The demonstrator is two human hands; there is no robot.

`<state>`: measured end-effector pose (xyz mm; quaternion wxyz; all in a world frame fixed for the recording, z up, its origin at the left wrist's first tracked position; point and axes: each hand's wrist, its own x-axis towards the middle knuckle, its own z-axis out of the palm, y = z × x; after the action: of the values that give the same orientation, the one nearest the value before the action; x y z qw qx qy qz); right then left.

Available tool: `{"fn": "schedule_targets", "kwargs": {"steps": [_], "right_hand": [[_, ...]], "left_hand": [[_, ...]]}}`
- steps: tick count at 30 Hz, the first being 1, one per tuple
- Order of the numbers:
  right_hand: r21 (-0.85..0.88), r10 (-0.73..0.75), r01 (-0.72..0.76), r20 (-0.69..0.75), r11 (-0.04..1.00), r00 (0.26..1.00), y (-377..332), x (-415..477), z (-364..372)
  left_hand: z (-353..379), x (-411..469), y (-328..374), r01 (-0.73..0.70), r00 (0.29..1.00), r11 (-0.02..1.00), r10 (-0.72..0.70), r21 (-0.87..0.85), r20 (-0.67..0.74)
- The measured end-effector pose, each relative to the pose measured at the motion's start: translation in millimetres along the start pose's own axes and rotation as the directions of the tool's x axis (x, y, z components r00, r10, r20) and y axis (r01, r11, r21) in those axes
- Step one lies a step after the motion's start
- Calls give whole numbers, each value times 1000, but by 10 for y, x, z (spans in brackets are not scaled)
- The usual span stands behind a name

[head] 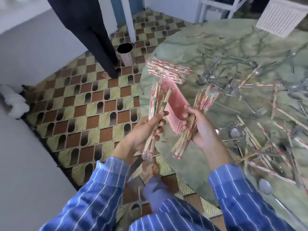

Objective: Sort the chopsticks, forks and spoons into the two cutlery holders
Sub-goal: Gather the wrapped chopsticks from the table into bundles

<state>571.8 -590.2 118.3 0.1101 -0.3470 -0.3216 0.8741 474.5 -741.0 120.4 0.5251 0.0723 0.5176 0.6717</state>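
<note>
Your left hand (145,129) is out over the floor, just off the left edge of the round green marbled surface (191,165). Its fingers and thumb are curled tight round a fistful of paper-wrapped bamboo chopsticks (158,100), which fan upward. You seem to be gripping them low on the shafts so that the ends can be evened up before they go in as one lot.

Between your hands, at the left edge of the surface, is the pink perforated plastic cutlery holder (175,99). It looks to be tipped on its side, which would leave its mouth within easy reach, though I cannot make out which way the mouth faces.

Your right hand (201,129) is over the near left part of the surface. It is closed round a second bunch of red-printed wrapped chopsticks (180,145), thumb across the top. Its fingertips lie in front of the pink holder, and I cannot tell whether they touch it.

Beyond the pink holder, by the left edge, a neat stack of wrapped chopsticks (168,70) lies flat. To the right of it, metal forks and spoons (215,72) are scattered with loose chopsticks (260,84) toward the right edge, so most of the sorting is likely still ahead. The white slotted plastic holder (281,17) sits tilted at the far right edge, well apart from both hands.
</note>
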Motion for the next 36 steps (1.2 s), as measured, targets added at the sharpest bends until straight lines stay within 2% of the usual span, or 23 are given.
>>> {"fn": "schedule_targets", "kwargs": {"steps": [5,8,11,14,17,21,24,28,32,36], "right_hand": [[37,-28,29,-18,999,999,-93,512,456],[138,-22,33,-78,990,997,-240,794,796],[163,23,1,-145,987,989,-376,1097,1062],[215,16,31,-214,976,977,-453,1417,1195],[191,9,43,-266,981,964,-534,1664,1289],[251,-34,120,-323,961,946,-636,2024,1419],[247,-101,216,-407,945,908,-680,2354,1509],[319,-185,400,-535,859,824,-665,2859,1585],[363,-125,493,-693,791,710,-684,3268,1614],[382,-30,582,-818,718,575,-597,3565,1602]], "left_hand": [[-409,435,523,20,998,998,-24,59,56],[-642,712,926,36,997,993,-43,111,60],[-860,1010,1307,28,997,988,-39,151,70],[-969,1353,1589,31,996,989,-42,142,75],[-982,1748,1808,27,996,988,-39,149,79],[-966,2369,2074,62,980,954,-113,293,162],[-962,2911,2242,73,966,894,-174,443,192],[-1005,3691,2407,53,939,743,-264,667,220],[-955,4224,2563,-19,899,564,-351,825,261],[-923,4513,2682,-213,787,449,-448,868,424]]}}
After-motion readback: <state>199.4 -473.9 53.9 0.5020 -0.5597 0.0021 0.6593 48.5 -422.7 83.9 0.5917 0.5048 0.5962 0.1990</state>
